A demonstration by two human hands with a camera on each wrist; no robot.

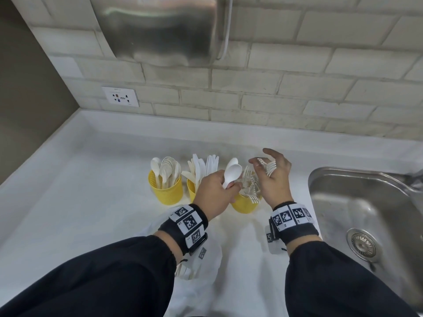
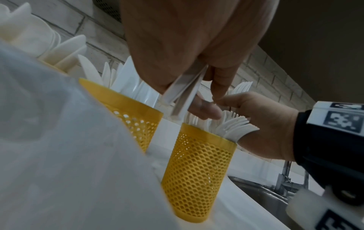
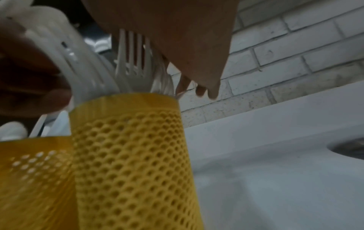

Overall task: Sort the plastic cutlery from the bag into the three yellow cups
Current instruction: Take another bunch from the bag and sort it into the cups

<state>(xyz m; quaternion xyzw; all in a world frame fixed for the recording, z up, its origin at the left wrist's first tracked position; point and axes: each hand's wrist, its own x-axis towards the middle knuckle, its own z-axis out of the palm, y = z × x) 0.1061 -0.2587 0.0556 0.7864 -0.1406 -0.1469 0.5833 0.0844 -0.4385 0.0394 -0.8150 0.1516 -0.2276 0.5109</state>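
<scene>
- White plastic spoons (image 1: 231, 177), two as far as I can see, are in my left hand (image 1: 212, 195); the fingers are curled round the handles and the bowls point up and to the far side, over the right cup (image 1: 242, 204).
- My right hand (image 1: 273, 177) is just right of that cup, fingers loosely bent, and a few white forks (image 1: 269, 168) lie against the palm and fingers. How firmly it holds them I cannot tell.
- Going outward, the three yellow cups stand in a row on the white counter (image 1: 91, 191), near the far wall.
- The right cup has a perforated wall and holds forks, tines up, some leaning over the rim.
- The middle cup (image 1: 191, 191) is partly hidden by my left hand; it holds knives, blades up.
- The left cup (image 1: 166, 191) holds spoons, bowls up.
- The bag (image 1: 196, 259), thin and whitish, lies on the near side under my left wrist. Some white cutlery shows inside it, but I cannot count it.
- I judge the task is well advanced: all three cups are quite full and each has one kind.
- What is left, in my judgement: the forks go in the right cup, the spoons must travel to the left cup, and the rest of the bag is to be sorted.
- A steel sink (image 1: 366, 213) is at the right, apart from the cups.
</scene>
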